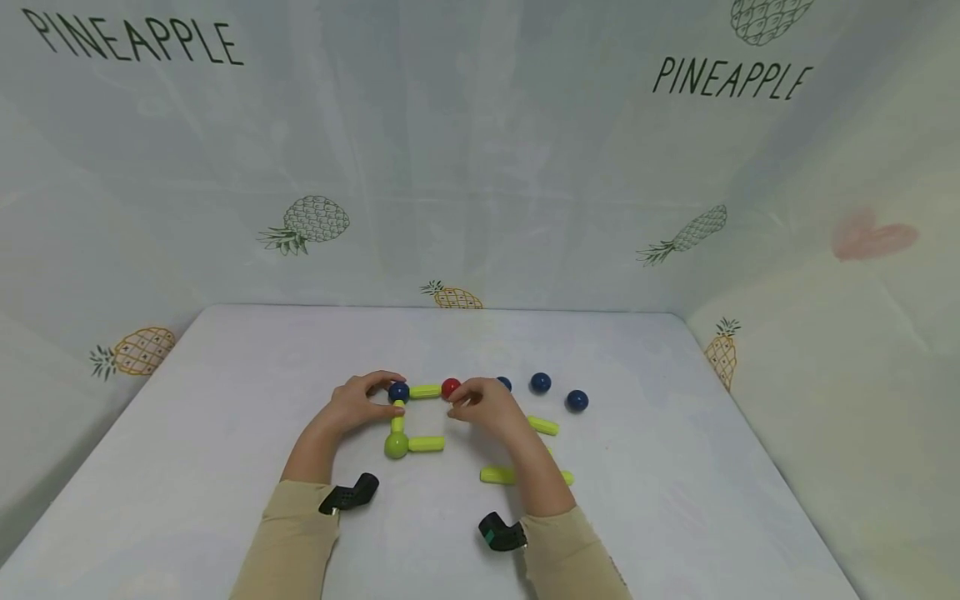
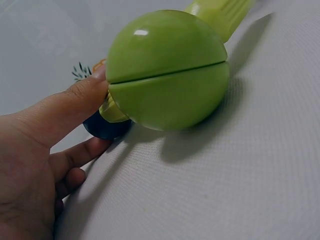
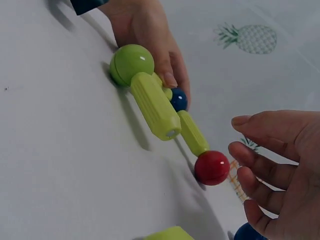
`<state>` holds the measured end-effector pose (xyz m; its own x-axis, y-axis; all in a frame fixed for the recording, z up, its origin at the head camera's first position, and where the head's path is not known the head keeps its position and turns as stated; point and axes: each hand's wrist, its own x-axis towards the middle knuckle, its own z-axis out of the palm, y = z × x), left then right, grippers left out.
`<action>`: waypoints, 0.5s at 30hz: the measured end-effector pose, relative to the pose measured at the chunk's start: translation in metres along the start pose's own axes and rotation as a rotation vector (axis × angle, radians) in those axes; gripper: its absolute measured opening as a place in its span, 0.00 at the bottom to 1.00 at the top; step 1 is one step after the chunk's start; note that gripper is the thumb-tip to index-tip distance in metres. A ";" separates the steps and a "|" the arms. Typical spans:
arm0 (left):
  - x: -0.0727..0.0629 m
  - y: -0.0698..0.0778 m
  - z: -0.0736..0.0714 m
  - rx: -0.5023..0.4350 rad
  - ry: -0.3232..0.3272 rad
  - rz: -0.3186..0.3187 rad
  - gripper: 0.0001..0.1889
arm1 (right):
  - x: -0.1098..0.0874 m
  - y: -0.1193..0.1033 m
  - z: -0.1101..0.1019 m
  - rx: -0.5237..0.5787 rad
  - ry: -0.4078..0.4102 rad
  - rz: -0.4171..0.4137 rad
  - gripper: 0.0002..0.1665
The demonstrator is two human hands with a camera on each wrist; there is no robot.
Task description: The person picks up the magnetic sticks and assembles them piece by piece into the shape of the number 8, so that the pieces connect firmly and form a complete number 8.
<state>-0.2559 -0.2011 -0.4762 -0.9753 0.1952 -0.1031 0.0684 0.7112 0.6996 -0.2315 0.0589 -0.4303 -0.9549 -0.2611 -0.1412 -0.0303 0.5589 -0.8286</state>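
A blue ball (image 1: 399, 392) forms one corner of a joined piece on the table. My left hand (image 1: 358, 402) holds it, forefinger at its far side and thumb by the rod below. Yellow-green rods link that ball to a red ball (image 1: 450, 387) and to a green ball (image 2: 167, 72). From the green ball another rod (image 3: 155, 106) points right, its far end bare. Beside the red ball is my right hand (image 1: 487, 406); the right wrist view shows a gap between them. Its fingers are loosely bent and hold nothing.
Loose blue balls (image 1: 540, 383) lie right of the joined piece, one partly behind my right hand. Yellow-green rods (image 1: 543, 425) lie around my right forearm, which covers parts of them. Both wrists wear black devices (image 1: 501, 533). A pineapple-print cloth (image 1: 480, 167) hangs behind the table.
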 end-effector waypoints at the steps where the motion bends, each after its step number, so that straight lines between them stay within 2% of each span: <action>1: 0.000 0.000 0.000 -0.001 0.000 -0.005 0.29 | 0.000 0.000 -0.002 0.005 0.009 0.000 0.09; 15: -0.001 -0.001 0.000 0.003 0.004 0.005 0.29 | 0.003 0.014 -0.022 0.036 0.123 0.034 0.12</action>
<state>-0.2554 -0.2024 -0.4767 -0.9758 0.1959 -0.0969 0.0736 0.7122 0.6981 -0.2414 0.0830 -0.4308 -0.9843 -0.1425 -0.1039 0.0113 0.5367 -0.8437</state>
